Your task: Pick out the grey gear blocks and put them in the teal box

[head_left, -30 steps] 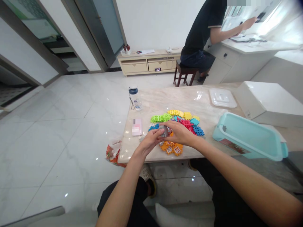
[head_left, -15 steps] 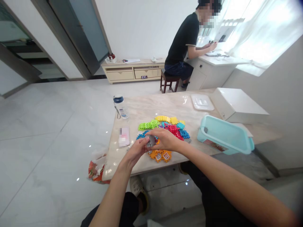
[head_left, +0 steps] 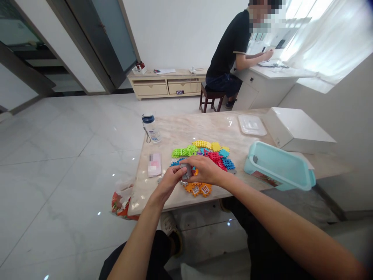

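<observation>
Down at the near edge of the marble-topped table (head_left: 186, 130), how do the arms lie?

Both come up from the bottom of the frame and meet just above the tabletop. The left hand (head_left: 168, 181) angles in from the lower left, and the right hand (head_left: 206, 171) reaches across from the lower right, its fingers curving toward the left one.

And the grip?

Closed, not spread. The fingers of both hands press in from either side on a small grey plastic piece (head_left: 186, 171), which shows between them at the centre of the frame. Exactly which fingers bear on it is hidden.

What lies right under the hands?

A heap of interlocking plastic tiles (head_left: 208, 155) in green, yellow, red and blue sits just behind them. Orange tiles with little window prints (head_left: 200, 189) lie just beneath the right hand.

Anything else nearby?

Left of the hands lie a blurred pink card (head_left: 154, 164) and, farther up, a water bottle (head_left: 150, 128). To the right sit a pale teal plastic tub (head_left: 276, 167), a clear lid (head_left: 252, 125) and a white box (head_left: 297, 130).

Anyone else?

At the upper right, a seated person in a dark shirt (head_left: 229, 50) works at a white desk (head_left: 274, 72), well apart.
</observation>
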Demonstrator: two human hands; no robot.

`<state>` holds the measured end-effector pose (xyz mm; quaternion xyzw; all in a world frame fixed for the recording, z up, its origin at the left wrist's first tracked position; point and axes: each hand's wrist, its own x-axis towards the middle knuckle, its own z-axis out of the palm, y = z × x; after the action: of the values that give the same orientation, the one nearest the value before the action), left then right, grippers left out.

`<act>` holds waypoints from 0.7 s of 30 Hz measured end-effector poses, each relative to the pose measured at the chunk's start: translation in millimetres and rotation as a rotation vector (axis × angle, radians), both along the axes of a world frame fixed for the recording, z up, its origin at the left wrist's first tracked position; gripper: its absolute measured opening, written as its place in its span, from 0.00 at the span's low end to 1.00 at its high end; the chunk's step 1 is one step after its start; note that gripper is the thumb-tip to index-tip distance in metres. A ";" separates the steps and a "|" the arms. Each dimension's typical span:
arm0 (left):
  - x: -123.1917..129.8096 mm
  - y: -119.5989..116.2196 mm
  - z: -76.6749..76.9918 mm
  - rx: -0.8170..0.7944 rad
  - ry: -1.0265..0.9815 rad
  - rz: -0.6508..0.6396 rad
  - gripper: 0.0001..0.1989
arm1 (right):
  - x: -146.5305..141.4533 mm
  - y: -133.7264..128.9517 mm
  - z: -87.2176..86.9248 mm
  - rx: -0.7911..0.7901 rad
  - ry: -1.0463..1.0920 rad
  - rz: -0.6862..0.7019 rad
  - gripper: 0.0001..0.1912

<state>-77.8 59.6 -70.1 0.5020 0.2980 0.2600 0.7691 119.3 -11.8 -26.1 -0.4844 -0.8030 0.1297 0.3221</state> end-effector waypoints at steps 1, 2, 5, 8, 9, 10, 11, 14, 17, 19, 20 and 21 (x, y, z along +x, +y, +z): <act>-0.3 0.5 -0.1 -0.004 0.005 0.013 0.31 | -0.3 -0.7 0.2 0.000 0.003 -0.005 0.32; -0.7 0.7 0.3 -0.012 0.006 0.019 0.31 | -0.6 -1.1 0.0 0.002 0.007 -0.010 0.34; -1.9 -0.1 2.4 -0.030 0.002 0.006 0.30 | -1.4 -1.0 -2.5 0.023 0.017 -0.023 0.35; -2.5 -2.0 3.5 -0.029 0.001 0.000 0.29 | -2.3 0.1 -5.4 0.041 0.017 -0.027 0.33; -2.5 -2.7 3.7 -0.028 0.003 0.009 0.29 | -2.6 0.3 -6.0 0.040 0.015 -0.029 0.33; -2.3 -3.5 3.9 -0.029 0.004 0.020 0.29 | -2.8 0.5 -6.4 0.038 0.014 -0.031 0.32; -2.2 -4.4 4.4 -0.033 0.004 0.029 0.29 | -3.0 0.6 -6.6 0.034 0.013 -0.031 0.32; -1.8 -6.9 7.8 -0.050 -0.008 0.029 0.30 | -2.5 0.9 -6.8 0.035 0.010 -0.032 0.33; -1.2 -8.8 12.3 -0.073 -0.040 0.017 0.30 | -1.4 1.9 -7.4 0.048 0.004 -0.038 0.33; -0.5 -9.3 14.2 -0.085 -0.075 0.027 0.29 | -0.7 2.8 -8.5 0.061 0.007 -0.044 0.33; -0.1 -9.3 14.5 -0.088 -0.091 0.034 0.29 | -0.5 3.1 -9.2 0.066 0.007 -0.046 0.33; 0.4 -9.3 14.5 -0.088 -0.103 0.040 0.28 | -0.3 3.4 -10.0 0.072 0.006 -0.047 0.33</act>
<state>-77.4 50.3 -55.6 0.4477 0.2790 0.2877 0.7993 119.0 -8.4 -36.1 -0.4910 -0.7945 0.0946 0.3447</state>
